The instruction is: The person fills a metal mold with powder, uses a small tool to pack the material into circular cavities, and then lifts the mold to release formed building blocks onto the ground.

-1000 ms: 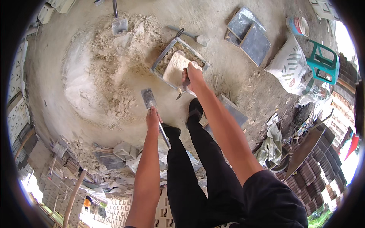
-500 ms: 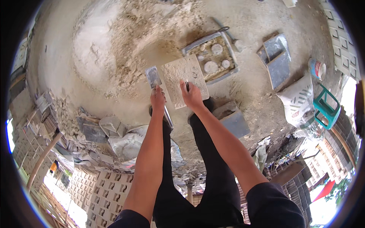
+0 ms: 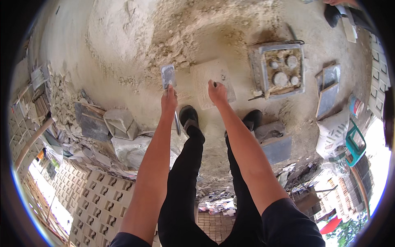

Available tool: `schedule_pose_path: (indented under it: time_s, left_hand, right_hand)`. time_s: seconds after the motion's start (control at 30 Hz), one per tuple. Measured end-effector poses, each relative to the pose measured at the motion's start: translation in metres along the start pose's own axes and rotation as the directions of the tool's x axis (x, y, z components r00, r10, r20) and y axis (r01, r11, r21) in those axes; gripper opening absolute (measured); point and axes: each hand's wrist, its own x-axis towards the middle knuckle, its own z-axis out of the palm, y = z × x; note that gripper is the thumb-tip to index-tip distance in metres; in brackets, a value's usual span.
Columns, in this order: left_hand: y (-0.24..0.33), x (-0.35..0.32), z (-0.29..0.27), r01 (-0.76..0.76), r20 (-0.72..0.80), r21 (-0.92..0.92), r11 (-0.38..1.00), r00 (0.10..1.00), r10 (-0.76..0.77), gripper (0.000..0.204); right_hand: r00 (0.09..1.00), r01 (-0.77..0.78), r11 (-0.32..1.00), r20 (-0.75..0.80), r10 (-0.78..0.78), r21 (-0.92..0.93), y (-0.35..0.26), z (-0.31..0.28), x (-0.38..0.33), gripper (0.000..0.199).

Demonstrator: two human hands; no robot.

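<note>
My left hand (image 3: 169, 101) is closed round the shaft of a small flat spade (image 3: 168, 75), close to its grey rectangular blade, which points away from me. The lower shaft shows beside my forearm. My right hand (image 3: 217, 93) grips a dark handle on a square, dust-coated board (image 3: 207, 74), tilted slightly. Right of the board lies a square mould frame (image 3: 302, 70) on the ground, filled with sandy mix, with several round raised pieces (image 3: 281, 79) inside. A gap separates the board from the frame.
A broad heap of pale sand (image 3: 181, 24) spreads ahead. Grey metal moulds (image 3: 328, 92), a white sack (image 3: 331, 133), a bucket (image 3: 355, 106) and a green stool (image 3: 355, 144) stand right. Concrete blocks (image 3: 121, 123) and rubble lie left. Another person's shoe (image 3: 331, 15) shows far right.
The board no longer overlaps the mould frame, which now sits farther right in view. Both hands keep their holds. My feet are farther apart, and another person has come into view.
</note>
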Motion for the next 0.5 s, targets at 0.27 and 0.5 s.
schedule_pose_path:
  time_s: [0.27, 0.5]
  left_hand:
    - [-0.029, 0.048, -0.020, -0.026, -0.061, 0.089, 0.996, 0.998, 0.031, 0.047]
    - [-0.026, 0.039, -0.023, -0.041, -0.017, 0.048, 0.998, 0.999, 0.042, 0.042]
  right_hand:
    - [0.981, 0.126, 0.992, -0.146, -0.126, -0.012, -0.080, 0.019, 0.081, 0.053]
    - [0.977, 0.195, 0.971, -0.065, -0.205, -0.140, -0.056, -0.019, 0.083, 0.054]
